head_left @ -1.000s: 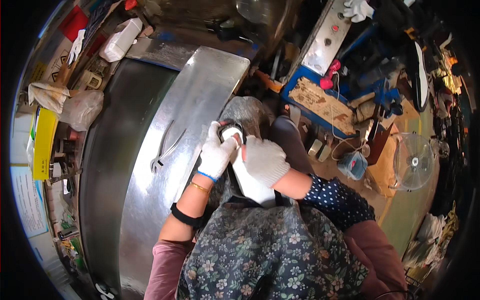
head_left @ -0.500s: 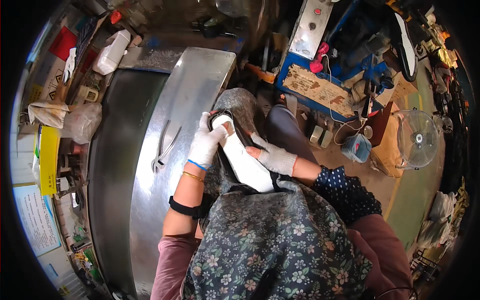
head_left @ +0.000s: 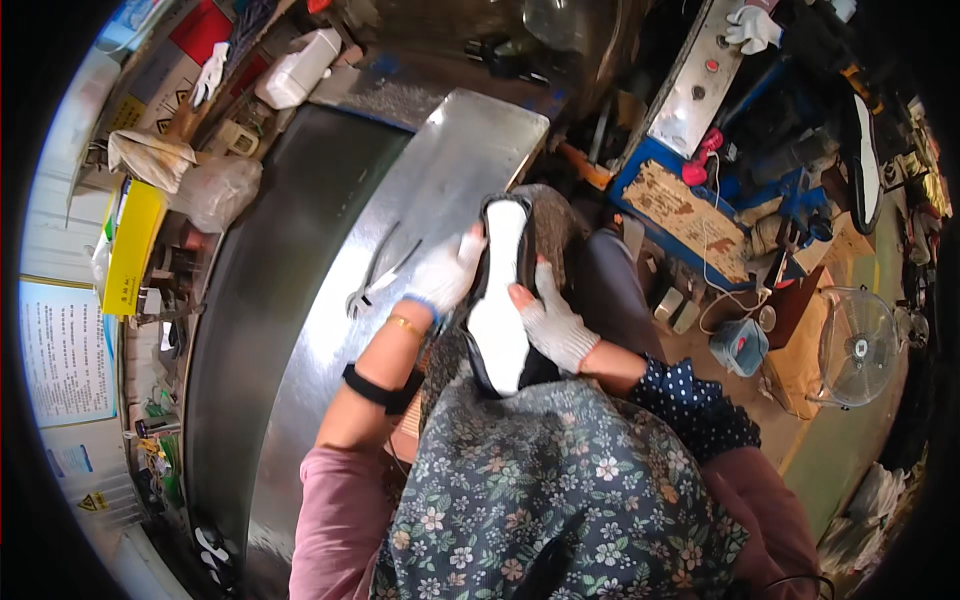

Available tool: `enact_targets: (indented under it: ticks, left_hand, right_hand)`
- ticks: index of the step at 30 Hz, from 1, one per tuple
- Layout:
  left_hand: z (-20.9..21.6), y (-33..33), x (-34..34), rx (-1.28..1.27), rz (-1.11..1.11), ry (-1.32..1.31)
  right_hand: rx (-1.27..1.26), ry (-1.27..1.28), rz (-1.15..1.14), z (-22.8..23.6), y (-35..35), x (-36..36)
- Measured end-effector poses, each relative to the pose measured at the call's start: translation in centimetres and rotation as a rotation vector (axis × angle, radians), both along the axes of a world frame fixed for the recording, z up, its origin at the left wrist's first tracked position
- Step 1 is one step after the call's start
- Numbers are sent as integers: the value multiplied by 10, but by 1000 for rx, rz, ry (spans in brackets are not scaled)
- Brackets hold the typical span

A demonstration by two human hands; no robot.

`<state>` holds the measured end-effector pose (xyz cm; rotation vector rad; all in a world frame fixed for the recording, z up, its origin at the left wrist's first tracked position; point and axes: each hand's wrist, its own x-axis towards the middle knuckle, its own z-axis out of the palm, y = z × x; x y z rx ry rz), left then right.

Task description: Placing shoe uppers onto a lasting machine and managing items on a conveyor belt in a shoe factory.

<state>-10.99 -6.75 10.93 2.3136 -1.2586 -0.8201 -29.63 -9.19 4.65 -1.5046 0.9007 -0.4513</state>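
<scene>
A black shoe [head_left: 503,290] lies sole-up across my lap, its pale underside framed by a black edge and its narrow end pointing away from me. My left hand [head_left: 450,270], in a white knit glove with bare fingertips, holds the shoe's left side. On the right side, my right hand [head_left: 555,325], gloved the same way, grips it with the thumb on the white underside and the fingers along the black edge. Lasting pincers [head_left: 378,280] rest on the shiny metal table [head_left: 330,330], left of my left hand.
A dark conveyor belt [head_left: 270,260] runs along the table's left. At the right stand a blue machine [head_left: 630,190], a fan [head_left: 858,347] and a small blue bucket [head_left: 740,345]. Another white-bottomed black shoe [head_left: 866,165] is at far right. Another person's gloved hand [head_left: 755,28] is on the metal control panel [head_left: 697,85].
The shoe has turned straighter, and more of its wide end shows. My left hand has slid from its narrow end to its left side. The view has shifted; another person's gloved hand now appears.
</scene>
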Motion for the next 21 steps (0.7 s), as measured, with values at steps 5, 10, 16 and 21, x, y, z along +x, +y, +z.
enact_targets:
  ticks: [5,10,16,21]
  left_hand:
    - [-29,68,-20,-197,44,78]
    - [-49,78,-31,-303,451,776]
    - [-26,52,-50,-156,-11,-605]
    - [-27,58,-37,-172,-139,-732]
  right_hand:
    - [192,-69,-96,-11,-2,-6]
    - [184,38,-12,-2,1,-5]
    - [83,3,-44,7,2,-1]
    - [-9,-9,-102,-10,8,3]
